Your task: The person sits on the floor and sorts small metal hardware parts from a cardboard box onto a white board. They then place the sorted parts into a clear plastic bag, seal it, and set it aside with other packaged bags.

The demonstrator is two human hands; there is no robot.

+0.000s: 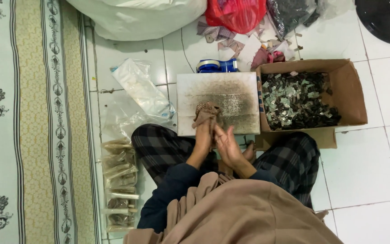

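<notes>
Brown, crumpled cloth [206, 113] sits at the near left part of the grey slab [231, 92] that lies on the white tiled floor [366, 162] in front of us, and we take that slab as our landmark. Our left hand [202, 135] reaches up to the slab's near edge with its fingers closed around the lower end of the cloth, which bunches up above the fingertips. Our right hand [225, 143] stands just beside the left, palm turned toward it, fingers stretched out and spread loosely; we cannot tell whether it touches the cloth.

Right of the slab, touching its side, stands an open cardboard box [350, 90] filled with small dark and silvery pieces [294, 101]. Behind the slab lies a blue tape dispenser [216, 66], and farther back a white sack [136, 16] and a red plastic bag [235, 13]. Left of the slab lies a clear plastic bag [141, 88], and nearer to us on that side a row of clear packets with brown contents [119, 180]. Beyond these runs a patterned rug [32, 122].
</notes>
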